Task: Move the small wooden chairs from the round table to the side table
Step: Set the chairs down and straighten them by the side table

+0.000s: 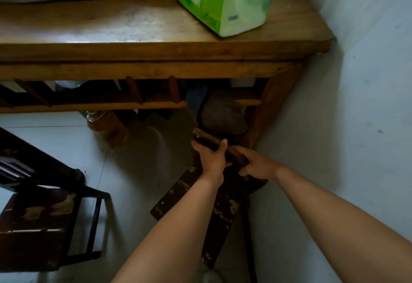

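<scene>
Head view: we see the left hand (211, 160) and right hand (256, 164) both wrapped tight around the top bar of a small dark wooden chair (200, 211). It sits on the floor by the wall, just before the wooden table (138, 28). Another chair (40, 220) stands far left.

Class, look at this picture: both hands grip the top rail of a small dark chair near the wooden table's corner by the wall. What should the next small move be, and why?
Probably lower the chair to the floor beside the table leg. Both the left hand and right hand hold its top rail, and it looks tilted, already by the table.
</scene>
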A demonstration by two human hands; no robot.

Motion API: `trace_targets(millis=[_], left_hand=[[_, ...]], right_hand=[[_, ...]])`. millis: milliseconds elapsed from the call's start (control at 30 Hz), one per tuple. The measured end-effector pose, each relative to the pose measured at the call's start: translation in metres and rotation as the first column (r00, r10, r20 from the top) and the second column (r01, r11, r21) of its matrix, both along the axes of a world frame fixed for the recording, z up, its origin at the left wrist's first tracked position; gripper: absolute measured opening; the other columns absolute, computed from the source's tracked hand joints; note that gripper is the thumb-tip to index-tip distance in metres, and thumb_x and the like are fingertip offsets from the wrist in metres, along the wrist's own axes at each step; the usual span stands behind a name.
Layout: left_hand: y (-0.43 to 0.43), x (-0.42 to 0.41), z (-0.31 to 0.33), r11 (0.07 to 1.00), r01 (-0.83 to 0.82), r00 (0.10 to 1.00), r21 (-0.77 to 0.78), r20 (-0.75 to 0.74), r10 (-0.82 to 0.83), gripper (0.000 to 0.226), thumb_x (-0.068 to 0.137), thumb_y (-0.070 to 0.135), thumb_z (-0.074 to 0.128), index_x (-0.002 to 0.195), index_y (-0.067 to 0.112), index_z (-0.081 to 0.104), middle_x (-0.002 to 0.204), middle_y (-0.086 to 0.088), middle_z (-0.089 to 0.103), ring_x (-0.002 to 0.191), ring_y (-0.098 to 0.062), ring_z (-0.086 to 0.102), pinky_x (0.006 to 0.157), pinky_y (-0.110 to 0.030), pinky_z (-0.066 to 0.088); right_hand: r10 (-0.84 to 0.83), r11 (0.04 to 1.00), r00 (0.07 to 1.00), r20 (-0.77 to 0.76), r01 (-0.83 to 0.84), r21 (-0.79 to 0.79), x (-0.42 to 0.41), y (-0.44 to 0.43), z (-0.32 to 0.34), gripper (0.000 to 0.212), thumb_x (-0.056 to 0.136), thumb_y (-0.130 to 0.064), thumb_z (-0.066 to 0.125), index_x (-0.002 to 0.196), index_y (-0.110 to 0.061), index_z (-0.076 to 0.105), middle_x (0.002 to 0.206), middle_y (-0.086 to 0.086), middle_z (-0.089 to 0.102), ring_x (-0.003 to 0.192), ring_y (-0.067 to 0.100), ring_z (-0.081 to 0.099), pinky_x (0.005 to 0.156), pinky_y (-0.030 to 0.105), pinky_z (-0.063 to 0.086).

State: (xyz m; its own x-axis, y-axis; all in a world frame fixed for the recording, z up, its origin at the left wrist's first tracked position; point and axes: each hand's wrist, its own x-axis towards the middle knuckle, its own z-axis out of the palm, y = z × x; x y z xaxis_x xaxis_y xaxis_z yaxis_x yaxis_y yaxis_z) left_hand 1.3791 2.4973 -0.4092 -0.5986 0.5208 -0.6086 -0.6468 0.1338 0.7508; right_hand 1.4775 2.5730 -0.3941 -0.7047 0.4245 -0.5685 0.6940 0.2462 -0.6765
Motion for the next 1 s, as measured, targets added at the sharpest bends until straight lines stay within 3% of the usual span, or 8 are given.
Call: trace_targets(millis=[100,167,300,533,633,800,900,1000], left_hand=[[0.019,-0.001,-0.005,1.000,-0.005,1.000,-0.016,0.028,0.005,0.091,0.086,0.011,0.064,0.146,0.037,0.001,0.142,-0.010,0.043,0.121,-0.029,0.052,0.072,-0.040,0.057],[0.026,-0.004,-0.008,1.000,0.011,0.997,-0.009,0.081,-0.011,0.082,0.087,0.011,0.062,0.146,0.032,0.009,0.141,-0.011,0.044,0.121,-0.030,0.052,0.079,-0.043,0.057],[0.021,-0.011,-0.010,0.996,0.093,0.978,0.004,0.188,-0.092,0.061,0.091,0.012,0.054,0.145,0.020,0.027,0.139,-0.012,0.047,0.121,-0.028,0.050,0.095,-0.048,0.049],[-0.014,-0.041,-0.003,0.997,0.044,0.988,-0.064,0.148,-0.034,0.048,0.093,0.011,0.045,0.140,0.014,0.033,0.116,-0.003,0.052,0.107,-0.018,0.051,0.095,-0.041,0.048],[-0.038,-0.055,0.013,0.996,0.033,0.990,-0.082,0.140,-0.021,0.048,0.094,0.013,0.043,0.141,0.016,0.033,0.128,-0.004,0.050,0.118,-0.021,0.050,0.094,-0.039,0.047],[-0.085,-0.087,0.052,0.988,-0.073,0.994,-0.139,0.068,0.083,0.044,0.092,0.016,0.049,0.136,0.017,0.040,0.132,-0.008,0.052,0.119,-0.024,0.052,0.097,-0.042,0.046],[-0.119,-0.107,0.075,0.977,-0.154,0.987,-0.145,0.012,0.158,0.031,0.091,0.018,0.051,0.121,0.023,0.045,0.126,-0.009,0.055,0.115,-0.026,0.054,0.101,-0.048,0.043],[-0.156,-0.134,0.096,0.949,-0.272,0.962,-0.161,-0.058,0.266,0.034,0.092,0.019,0.051,0.125,0.020,0.047,0.119,-0.004,0.056,0.107,-0.020,0.055,0.091,-0.040,0.046]], right_hand=[[0.024,0.990,0.999,-0.035,-0.019,0.138,0.003,0.012,-0.010,0.070,0.082,0.007,0.054,0.144,-0.016,0.029,0.136,0.013,0.050,0.124,0.026,0.047,0.102,0.031,0.038],[0.061,0.955,0.998,0.006,-0.060,0.289,0.003,0.016,-0.016,0.067,0.084,0.001,0.053,0.143,-0.014,0.026,0.136,0.016,0.048,0.124,0.029,0.047,0.100,0.034,0.040],[0.008,0.817,0.938,0.345,-0.205,0.539,-0.001,0.017,-0.025,0.081,0.087,-0.026,0.057,0.147,-0.011,0.005,0.146,0.019,0.030,0.130,0.037,0.035,0.101,0.046,0.036],[-0.042,0.870,0.911,0.410,-0.168,0.463,-0.009,0.017,-0.014,0.095,0.086,-0.037,0.056,0.147,-0.010,-0.011,0.156,0.020,0.005,0.142,0.037,0.012,0.114,0.044,0.018],[-0.093,0.863,0.933,0.347,-0.098,0.495,-0.020,-0.002,-0.001,0.088,0.089,-0.039,0.050,0.148,-0.008,-0.008,0.157,0.019,-0.006,0.145,0.034,-0.002,0.116,0.048,0.010],[-0.240,0.878,0.949,0.205,0.122,0.464,-0.064,-0.052,0.027,0.066,0.090,-0.037,0.047,0.144,-0.010,0.021,0.149,0.013,0.032,0.136,0.031,0.029,0.109,0.045,0.025],[-0.188,0.954,0.960,0.209,0.127,0.272,-0.097,-0.085,0.044,0.064,0.092,-0.041,0.046,0.146,-0.023,0.018,0.146,0.008,0.039,0.131,0.032,0.039,0.108,0.045,0.029],[-0.106,0.994,0.994,0.018,0.106,0.032,-0.135,-0.121,0.065,0.063,0.091,-0.037,0.053,0.145,-0.031,0.022,0.146,0.006,0.041,0.130,0.028,0.042,0.104,0.040,0.039]])
